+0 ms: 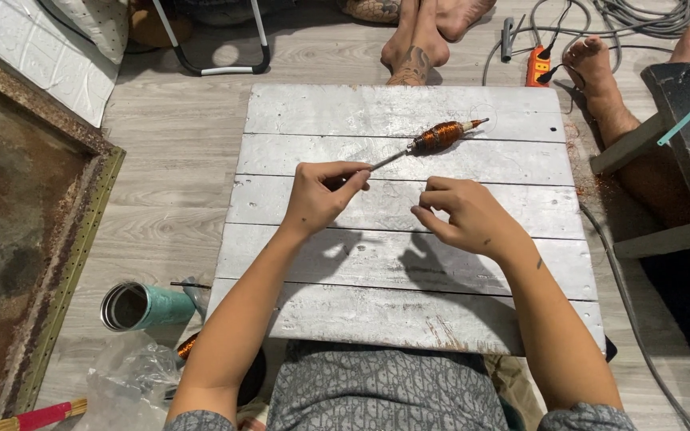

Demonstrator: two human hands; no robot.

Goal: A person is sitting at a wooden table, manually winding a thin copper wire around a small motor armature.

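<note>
While my left fingers point(337, 179) pinch the copper-wound spindle point(438, 136) over the bench point(409, 263), my right fingers point(433, 209) curl closed, seemingly guiding wire, needing steady tension.

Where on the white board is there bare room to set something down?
The board is bare along its far left plank, left of the copper spool, and across the near planks below both hands. The middle is crowded: left hand holding the spool's rod, right hand beside it.

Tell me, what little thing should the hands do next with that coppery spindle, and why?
Probably the right hand should pinch the fine wire nearer the copper-wound spindle. The left hand already holds the spindle's thin metal rod above the white plank board, while the right hand's fingers hover apart from it.
</note>
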